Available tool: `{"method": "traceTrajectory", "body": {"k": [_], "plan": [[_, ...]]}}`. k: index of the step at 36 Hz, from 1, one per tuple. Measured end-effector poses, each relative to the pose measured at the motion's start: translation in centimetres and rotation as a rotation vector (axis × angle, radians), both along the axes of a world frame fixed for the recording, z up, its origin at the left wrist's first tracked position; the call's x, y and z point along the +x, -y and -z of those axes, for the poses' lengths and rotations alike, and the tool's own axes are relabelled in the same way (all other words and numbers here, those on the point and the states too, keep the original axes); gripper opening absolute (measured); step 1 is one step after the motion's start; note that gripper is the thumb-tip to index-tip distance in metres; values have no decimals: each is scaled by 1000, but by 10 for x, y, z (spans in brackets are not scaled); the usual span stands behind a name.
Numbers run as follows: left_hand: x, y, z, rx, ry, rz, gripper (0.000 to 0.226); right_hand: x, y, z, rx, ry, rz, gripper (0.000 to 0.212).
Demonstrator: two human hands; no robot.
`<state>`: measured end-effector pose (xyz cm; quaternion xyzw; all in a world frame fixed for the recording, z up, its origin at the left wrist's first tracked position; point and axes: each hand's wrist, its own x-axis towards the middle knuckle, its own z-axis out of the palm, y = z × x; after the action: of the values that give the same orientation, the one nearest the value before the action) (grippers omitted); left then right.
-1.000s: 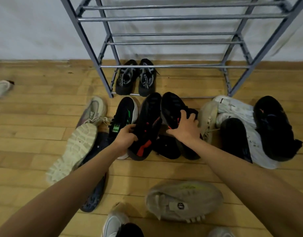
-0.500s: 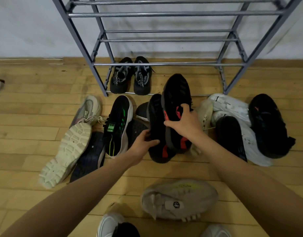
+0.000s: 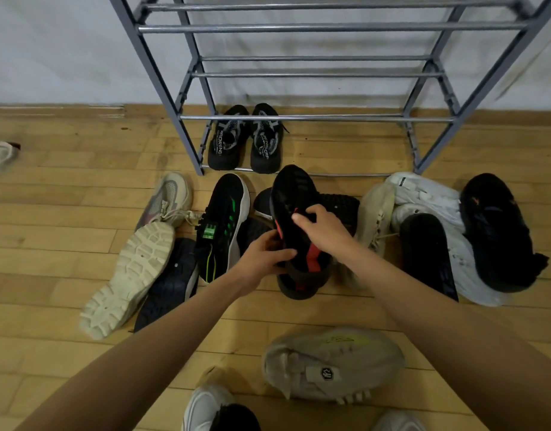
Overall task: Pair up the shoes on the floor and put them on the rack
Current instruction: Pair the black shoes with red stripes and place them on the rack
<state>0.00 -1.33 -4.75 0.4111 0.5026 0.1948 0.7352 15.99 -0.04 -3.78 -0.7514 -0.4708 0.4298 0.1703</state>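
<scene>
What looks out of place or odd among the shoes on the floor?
A beige shoe lies sole up left of the pile, beside a dark shoe, also overturned. One pale shoe sits alone at the far left edge, apart from the others.

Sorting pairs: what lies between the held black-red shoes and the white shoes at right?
A black treaded sole, then a beige laced shoe, per the head view.

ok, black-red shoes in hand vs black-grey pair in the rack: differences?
The black-red shoes are gripped together by left hand and right hand; the black-grey pair stands untouched on the bottom tier of the rack. The black-red shoes have red accents; the black-grey pair, grey with white lettering. Both mostly black.
</scene>
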Motion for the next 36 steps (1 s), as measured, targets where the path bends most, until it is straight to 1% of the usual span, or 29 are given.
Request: {"method": "traceTrajectory", "body": {"k": [2, 6, 8, 9, 12, 15, 17, 21, 24, 27, 29, 32, 34, 36], "plan": [[5, 2, 2, -7, -21, -61, 56, 3, 1, 0, 26, -40, 44, 48], [6, 2, 6, -12, -3, -182, 61, 10, 8, 4, 88, -127, 239, 35], [-3, 2, 5, 33, 1, -223, 61, 13, 11, 7, 63, -77, 225, 32], [-9, 2, 5, 53, -1, -251, 60, 14, 12, 10, 40, -47, 194, 35], [-31, -2, 3, 86, -17, -356, 58, 7, 15, 16, -48, 7, 102, 56], [-54, -7, 0, 134, -110, -406, 56, -9, 17, 20, -148, 14, 24, 87], [-66, -9, 0, 153, -176, -386, 55, -21, 19, 22, -197, 59, -40, 104], [-75, -10, 5, 106, -261, -342, 56, -36, 27, 23, -244, 249, -166, 128], [-72, -7, 10, 164, -341, -286, 60, -39, 38, 27, -248, 290, -226, 139], [-67, -1, 13, 269, -421, -180, 60, -33, 48, 32, -281, 231, -190, 136], [-63, 0, 15, 254, -506, -113, 66, -29, 51, 36, -272, 173, -117, 130], [-57, 2, 14, 222, -599, -62, 75, -24, 54, 37, -224, 178, -86, 121], [-57, 4, 13, 242, -637, -6, 86, -20, 57, 37, -180, 160, -60, 116], [-62, 5, 13, 266, -630, 32, 89, -15, 61, 36, -151, 119, -29, 112]]}}
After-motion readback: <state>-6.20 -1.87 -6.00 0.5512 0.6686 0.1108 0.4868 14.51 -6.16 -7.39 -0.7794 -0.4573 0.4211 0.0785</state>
